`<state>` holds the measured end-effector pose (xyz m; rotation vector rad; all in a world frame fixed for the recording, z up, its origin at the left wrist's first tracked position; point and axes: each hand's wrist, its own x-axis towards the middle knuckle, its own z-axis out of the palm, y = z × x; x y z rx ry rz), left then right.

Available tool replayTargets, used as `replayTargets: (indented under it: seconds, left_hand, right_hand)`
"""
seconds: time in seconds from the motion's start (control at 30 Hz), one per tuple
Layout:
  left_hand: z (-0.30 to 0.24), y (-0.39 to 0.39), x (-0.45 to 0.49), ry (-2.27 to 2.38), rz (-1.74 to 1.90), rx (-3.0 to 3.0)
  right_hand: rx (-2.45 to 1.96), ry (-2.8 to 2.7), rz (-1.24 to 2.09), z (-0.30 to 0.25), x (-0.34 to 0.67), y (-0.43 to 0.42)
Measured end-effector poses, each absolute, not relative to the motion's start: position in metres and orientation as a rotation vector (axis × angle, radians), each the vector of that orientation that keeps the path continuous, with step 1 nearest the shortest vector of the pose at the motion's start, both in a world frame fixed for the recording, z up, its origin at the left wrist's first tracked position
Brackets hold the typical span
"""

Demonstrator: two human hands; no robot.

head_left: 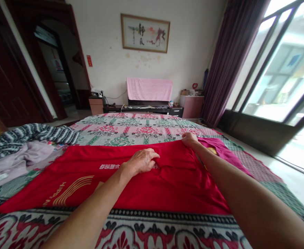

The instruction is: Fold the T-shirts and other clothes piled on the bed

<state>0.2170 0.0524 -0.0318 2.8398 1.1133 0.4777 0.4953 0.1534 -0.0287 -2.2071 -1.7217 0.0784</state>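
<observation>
Head view: my red T-shirt (167,183) lies spread flat across the floral bedspread (141,129), its printed side up. My left hand (141,160) rests at the shirt's middle, fingers curled shut and pinching a small fold of the red cloth. My right hand (189,138) bends over the shirt's far edge; its fingertips are hidden, so I cannot tell whether it grips. A magenta garment (219,145) pokes out from under the shirt's right side. Left of the shirt lie a lilac garment (19,159) and, beyond it, a black-and-white striped blanket (25,135). Far beyond the shirt, a cardboard box (184,92) sits on a pink cabinet (192,107); its contents are too small to tell.
</observation>
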Motion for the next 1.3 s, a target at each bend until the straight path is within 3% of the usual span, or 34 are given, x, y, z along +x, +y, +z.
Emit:
replayTargets:
  seconds: [0.37,0.67,0.97,1.3]
  left_hand:
    - [-0.032,0.060,0.210,1.038,0.489,2.859]
    - [-0.033,0.055,0.221,0.926,0.529,2.901]
    - [-0.032,0.056,0.219,0.893,0.400,2.880]
    - [-0.027,0.044,0.178,1.162,0.380,2.909]
  right_hand:
    - [-2.001,-1.926,0.182,0.000,0.486,0.128]
    - [-1.830,-2.326,0.518,0.006,0.501,0.078]
    - [-1.847,-2.538,0.243,-0.001,0.481,0.061]
    - [-1.865,-2.365,0.112,-0.025,0.482,0.055]
